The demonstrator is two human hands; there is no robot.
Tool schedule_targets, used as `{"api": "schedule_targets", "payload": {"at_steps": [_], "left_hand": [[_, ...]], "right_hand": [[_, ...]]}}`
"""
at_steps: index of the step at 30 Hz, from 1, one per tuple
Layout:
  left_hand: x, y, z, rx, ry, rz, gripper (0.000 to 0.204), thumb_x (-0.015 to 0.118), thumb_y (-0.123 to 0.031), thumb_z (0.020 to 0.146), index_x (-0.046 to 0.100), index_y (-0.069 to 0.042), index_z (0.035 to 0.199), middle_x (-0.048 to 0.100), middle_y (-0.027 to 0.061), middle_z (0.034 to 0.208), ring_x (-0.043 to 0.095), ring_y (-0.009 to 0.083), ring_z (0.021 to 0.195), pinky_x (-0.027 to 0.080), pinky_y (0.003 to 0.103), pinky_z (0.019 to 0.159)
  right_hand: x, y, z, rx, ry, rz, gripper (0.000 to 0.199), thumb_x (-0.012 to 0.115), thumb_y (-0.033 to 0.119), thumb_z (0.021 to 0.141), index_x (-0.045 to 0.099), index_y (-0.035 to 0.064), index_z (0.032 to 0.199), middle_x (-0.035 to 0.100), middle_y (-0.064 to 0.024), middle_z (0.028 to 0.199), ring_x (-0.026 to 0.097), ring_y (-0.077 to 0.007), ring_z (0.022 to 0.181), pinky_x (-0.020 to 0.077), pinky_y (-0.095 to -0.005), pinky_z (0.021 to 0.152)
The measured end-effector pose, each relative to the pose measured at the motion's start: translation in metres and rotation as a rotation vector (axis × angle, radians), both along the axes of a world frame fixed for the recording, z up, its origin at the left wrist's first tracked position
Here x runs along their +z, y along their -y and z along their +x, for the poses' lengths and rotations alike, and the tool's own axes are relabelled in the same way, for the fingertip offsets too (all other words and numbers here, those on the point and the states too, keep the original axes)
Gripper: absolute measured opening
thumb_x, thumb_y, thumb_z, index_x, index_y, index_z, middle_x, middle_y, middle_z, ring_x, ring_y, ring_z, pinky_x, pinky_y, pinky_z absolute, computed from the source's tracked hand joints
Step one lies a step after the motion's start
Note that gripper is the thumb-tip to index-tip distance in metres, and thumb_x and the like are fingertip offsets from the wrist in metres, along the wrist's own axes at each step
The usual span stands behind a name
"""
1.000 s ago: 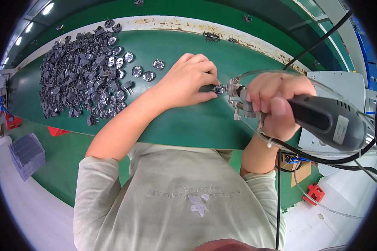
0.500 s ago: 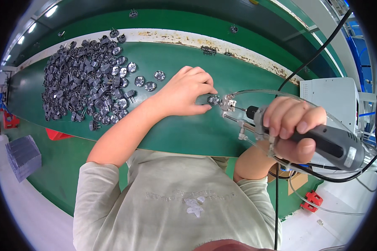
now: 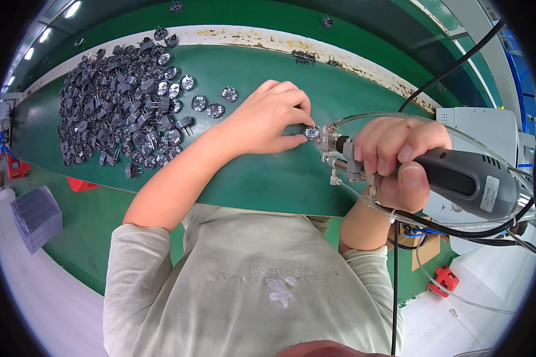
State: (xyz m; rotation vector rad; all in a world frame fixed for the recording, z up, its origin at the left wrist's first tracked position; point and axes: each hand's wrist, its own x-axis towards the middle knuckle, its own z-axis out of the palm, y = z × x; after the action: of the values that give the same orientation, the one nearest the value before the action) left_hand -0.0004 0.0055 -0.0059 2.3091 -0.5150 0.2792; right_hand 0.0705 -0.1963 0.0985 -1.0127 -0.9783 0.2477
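Note:
Between thumb and fingertips, my left hand pinches a small round black plug-like part with a shiny face, above the green table. My right hand is wrapped round a grey and black powered screwdriver that lies nearly level. Its metal nose fixture meets the right side of the small part; the bit itself is hidden. Left of my forearm lies a big pile of similar dark round parts, some showing metal pins. A few single ones, such as this shiny disc, lie between the pile and my left hand.
A white, rust-stained ledge runs along the table's far side. At right stands a light grey machine box, with a black cable hanging above it. A clear hose arches over my right hand. A red plastic piece lies on the floor.
The screwdriver body has slid left toward its nose fixture, so the shaft between them no longer shows. My left hand and the part have shifted slightly right; the view has moved a little.

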Motion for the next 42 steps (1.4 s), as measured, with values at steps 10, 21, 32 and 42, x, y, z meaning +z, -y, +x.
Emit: {"api": "schedule_targets", "payload": {"at_steps": [10,21,32,42], "left_hand": [[0.0,0.0,0.0,0.003,-0.005,0.01,0.026,0.081,-0.02,0.076,0.076,-0.011,0.099,0.063,0.0007,0.103,0.058,0.0237,0.108,0.041,0.039,0.096],[-0.002,0.001,-0.002,0.002,0.013,0.017,0.024,0.08,-0.02,0.076,0.076,-0.011,0.098,0.063,0.001,0.104,0.058,0.0238,0.108,0.041,0.04,0.095],[0.005,0.004,0.0,-0.009,0.036,0.051,0.022,0.079,-0.02,0.075,0.075,-0.011,0.094,0.065,0.001,0.103,0.059,0.0242,0.108,0.042,0.041,0.096],[0.024,-0.103,0.093,0.779,-0.045,0.337,0.026,0.075,-0.034,0.081,0.081,-0.011,0.09,0.073,0.009,0.103,0.065,0.031,0.105,0.049,0.046,0.093]], "right_hand": [[-0.002,-0.005,-0.003,-0.018,-0.037,0.059,0.03,0.08,0.016,0.087,0.053,0.0037,0.091,0.055,-0.0055,0.064,0.052,-0.016,0.051,0.0481,-0.0327,0.049],[-0.004,-0.007,-0.007,-0.013,0.102,-0.026,0.024,0.074,0.004,0.081,0.053,0.0039,0.091,0.058,-0.0077,0.066,0.056,-0.018,0.054,0.0508,-0.0342,0.053],[0.005,0.0,-0.008,-0.008,0.046,0.043,0.031,0.082,0.012,0.082,0.055,0.0065,0.096,0.062,-0.0064,0.07,0.06,-0.0177,0.058,0.0502,-0.0313,0.056],[0.002,0.009,-0.004,-0.099,-0.002,0.132,0.034,0.085,0.009,0.081,0.056,0.0029,0.097,0.062,-0.0076,0.07,0.06,-0.0203,0.06,0.054,-0.036,0.058]]}}
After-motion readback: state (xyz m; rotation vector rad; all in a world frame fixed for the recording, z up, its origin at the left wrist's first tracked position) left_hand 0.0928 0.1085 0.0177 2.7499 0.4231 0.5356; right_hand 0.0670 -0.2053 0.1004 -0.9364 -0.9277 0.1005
